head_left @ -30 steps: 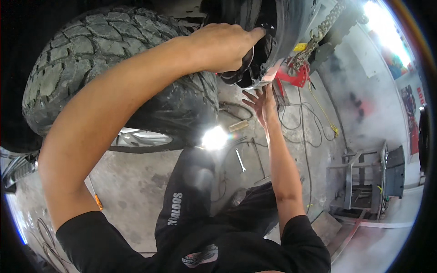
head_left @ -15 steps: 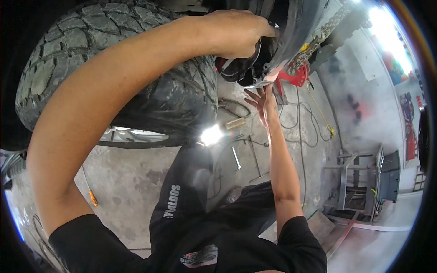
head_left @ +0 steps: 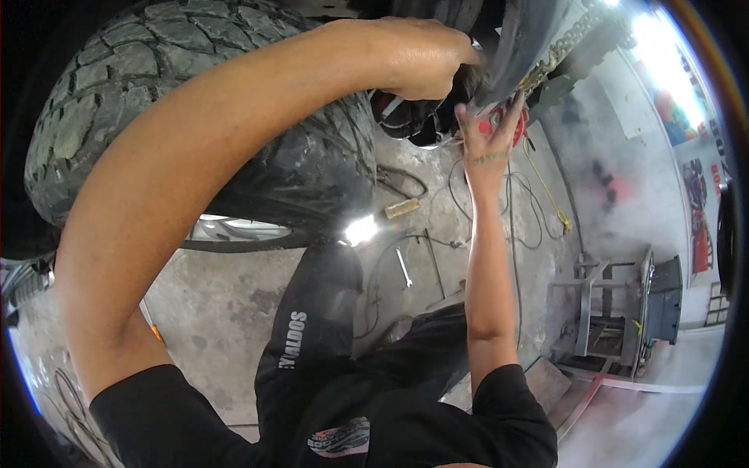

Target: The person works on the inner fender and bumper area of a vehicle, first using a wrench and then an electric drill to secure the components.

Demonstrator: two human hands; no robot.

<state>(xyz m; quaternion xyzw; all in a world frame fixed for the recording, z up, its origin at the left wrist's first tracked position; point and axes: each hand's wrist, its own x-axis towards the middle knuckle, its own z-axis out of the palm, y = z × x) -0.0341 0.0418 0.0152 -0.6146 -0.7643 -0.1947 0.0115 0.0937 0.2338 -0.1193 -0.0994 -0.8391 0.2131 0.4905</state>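
Observation:
My left arm crosses in front of a large knobbly tire (head_left: 82,129). The left hand (head_left: 429,58) reaches into the gap between the tire and a dark curved vehicle panel (head_left: 515,51). Its fingertips are hidden there, so what they touch cannot be made out. Against the panel's lower edge rests my right hand (head_left: 491,136), fingers stretched and apart, the thumb standing off to the left. Dark parts with a glossy black surface (head_left: 425,129) hang below my left hand, beside the tire.
A bright light (head_left: 361,229) glares below the tire. On the concrete floor lie a wrench (head_left: 404,267), a tan block (head_left: 402,208), a thin rod (head_left: 434,264) and dark cables (head_left: 511,234). Red equipment (head_left: 515,125) stands behind my right hand. A grey metal frame (head_left: 601,312) is at right.
My right hand has moved up and to the right, from under the dark parts onto the panel's lower edge. The left hand has shifted slightly right within the gap.

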